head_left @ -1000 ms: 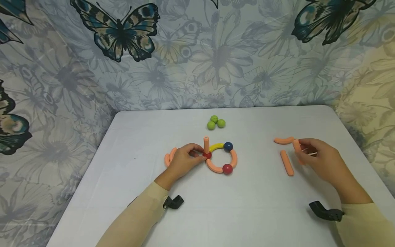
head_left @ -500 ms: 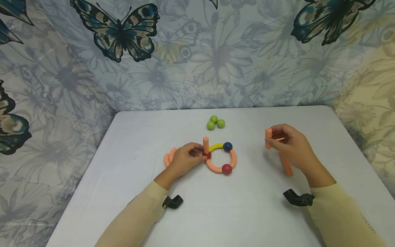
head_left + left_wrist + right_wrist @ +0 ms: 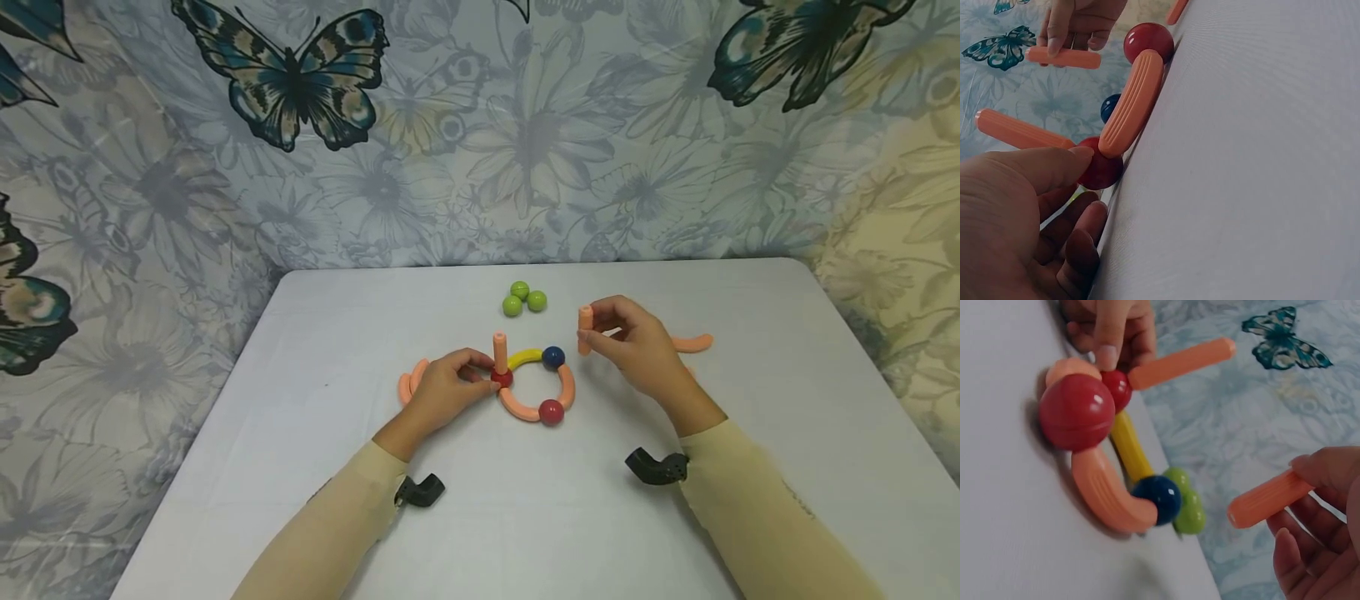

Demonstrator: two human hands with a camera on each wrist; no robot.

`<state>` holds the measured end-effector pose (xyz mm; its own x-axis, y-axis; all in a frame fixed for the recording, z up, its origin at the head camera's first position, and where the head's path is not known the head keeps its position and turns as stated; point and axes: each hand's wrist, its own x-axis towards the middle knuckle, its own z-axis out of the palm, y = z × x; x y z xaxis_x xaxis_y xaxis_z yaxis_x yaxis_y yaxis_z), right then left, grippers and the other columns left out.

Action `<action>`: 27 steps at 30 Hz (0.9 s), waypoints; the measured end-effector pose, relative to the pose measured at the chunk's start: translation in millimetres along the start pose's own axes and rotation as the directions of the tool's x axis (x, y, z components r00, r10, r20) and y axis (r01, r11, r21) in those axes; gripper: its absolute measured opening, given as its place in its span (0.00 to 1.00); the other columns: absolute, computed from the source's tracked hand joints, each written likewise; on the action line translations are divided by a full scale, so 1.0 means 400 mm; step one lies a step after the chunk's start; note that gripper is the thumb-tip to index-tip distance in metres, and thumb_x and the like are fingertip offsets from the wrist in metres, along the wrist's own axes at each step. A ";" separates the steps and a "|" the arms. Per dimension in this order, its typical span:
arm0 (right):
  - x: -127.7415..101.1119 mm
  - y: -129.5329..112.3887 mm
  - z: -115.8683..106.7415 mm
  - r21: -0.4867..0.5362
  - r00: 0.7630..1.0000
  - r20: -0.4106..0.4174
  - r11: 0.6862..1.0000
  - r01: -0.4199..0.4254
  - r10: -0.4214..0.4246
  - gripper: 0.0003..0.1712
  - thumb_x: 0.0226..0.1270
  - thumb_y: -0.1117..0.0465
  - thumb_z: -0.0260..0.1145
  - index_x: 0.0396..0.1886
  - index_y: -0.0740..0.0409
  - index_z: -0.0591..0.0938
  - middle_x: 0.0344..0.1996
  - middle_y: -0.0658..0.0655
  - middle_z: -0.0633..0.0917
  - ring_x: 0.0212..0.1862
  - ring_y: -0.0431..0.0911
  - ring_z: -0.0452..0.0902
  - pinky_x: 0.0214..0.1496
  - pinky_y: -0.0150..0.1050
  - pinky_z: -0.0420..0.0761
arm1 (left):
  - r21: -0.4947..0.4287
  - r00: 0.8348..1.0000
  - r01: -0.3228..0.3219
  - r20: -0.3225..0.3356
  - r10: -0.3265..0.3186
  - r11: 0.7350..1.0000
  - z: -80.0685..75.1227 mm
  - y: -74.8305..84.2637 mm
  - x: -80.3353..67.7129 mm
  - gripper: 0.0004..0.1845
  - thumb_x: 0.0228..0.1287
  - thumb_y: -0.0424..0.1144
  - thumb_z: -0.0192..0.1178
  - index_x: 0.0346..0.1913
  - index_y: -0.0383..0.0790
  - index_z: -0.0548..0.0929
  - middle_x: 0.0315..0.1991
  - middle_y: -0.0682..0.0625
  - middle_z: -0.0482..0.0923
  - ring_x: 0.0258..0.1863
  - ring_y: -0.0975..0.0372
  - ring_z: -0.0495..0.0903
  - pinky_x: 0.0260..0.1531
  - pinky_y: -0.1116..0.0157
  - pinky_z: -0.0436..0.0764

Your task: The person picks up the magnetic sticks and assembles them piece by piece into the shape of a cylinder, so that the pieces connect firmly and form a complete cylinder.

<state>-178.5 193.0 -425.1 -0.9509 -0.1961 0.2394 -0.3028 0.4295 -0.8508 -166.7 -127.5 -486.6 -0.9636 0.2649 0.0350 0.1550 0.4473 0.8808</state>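
On the counter (image 3: 525, 517), at the left side of the ring of sticks and balls (image 3: 520, 407), your left hand (image 3: 442, 390) pinches the red ball (image 3: 501, 380) between thumb and fingers, and from this ball an upright stick (image 3: 500, 354) rises. To the right of the ring and somewhat farther, your right hand (image 3: 632, 348) pinches a second orange stick (image 3: 585, 323), raised and apart from the ring. Behind the ring, three green balls (image 3: 531, 300) lie together.
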 end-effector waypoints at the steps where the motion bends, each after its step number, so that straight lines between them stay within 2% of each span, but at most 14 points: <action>1: 0.007 -0.001 0.008 0.010 1.000 0.003 1.000 -0.003 0.003 0.16 0.79 0.64 0.72 0.60 0.63 0.82 0.50 0.58 0.87 0.53 0.49 0.81 0.49 0.34 0.79 | -0.001 1.000 0.000 0.000 0.000 1.000 0.000 -0.001 0.000 0.14 0.68 0.40 0.79 0.54 0.49 0.91 0.48 0.59 0.87 0.43 0.62 0.84 0.46 0.59 0.82; 5: 0.028 -0.005 0.033 0.046 1.000 0.005 0.999 -0.005 0.005 0.14 0.80 0.65 0.71 0.59 0.63 0.81 0.50 0.58 0.87 0.54 0.49 0.81 0.50 0.37 0.79 | -0.008 1.000 -0.001 0.005 0.001 1.000 -0.001 -0.004 0.000 0.14 0.68 0.40 0.79 0.54 0.49 0.91 0.49 0.59 0.87 0.43 0.62 0.84 0.45 0.60 0.83; 10: 0.041 0.002 0.056 0.069 1.000 -0.004 0.997 -0.024 0.025 0.15 0.79 0.65 0.72 0.59 0.64 0.81 0.50 0.59 0.87 0.54 0.51 0.81 0.51 0.38 0.79 | -0.010 1.000 0.000 0.007 0.000 1.000 -0.002 -0.010 0.004 0.14 0.67 0.40 0.80 0.53 0.50 0.90 0.48 0.61 0.87 0.43 0.62 0.84 0.45 0.62 0.83; 18: 0.034 0.023 0.066 0.048 0.999 -0.009 0.998 -0.038 0.039 0.15 0.78 0.67 0.72 0.59 0.64 0.81 0.51 0.61 0.87 0.56 0.53 0.81 0.51 0.36 0.79 | -0.007 1.000 -0.029 0.002 0.029 1.000 0.000 -0.014 0.009 0.14 0.67 0.40 0.80 0.53 0.50 0.90 0.48 0.61 0.87 0.43 0.62 0.85 0.45 0.60 0.83; 27: 0.028 0.025 0.085 0.075 1.000 0.000 0.997 -0.023 0.023 0.15 0.77 0.67 0.73 0.58 0.64 0.82 0.50 0.60 0.88 0.56 0.53 0.83 0.51 0.36 0.80 | 0.021 1.000 -0.017 0.008 0.017 1.000 -0.005 -0.014 0.007 0.13 0.68 0.40 0.79 0.53 0.50 0.90 0.48 0.61 0.86 0.43 0.62 0.85 0.44 0.60 0.84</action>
<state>-189.9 165.1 -446.7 -0.9575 -0.1861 0.2203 -0.2757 0.3666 -0.8886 -170.6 -130.9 -490.7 -0.9593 0.2787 0.0460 0.1755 0.4604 0.8702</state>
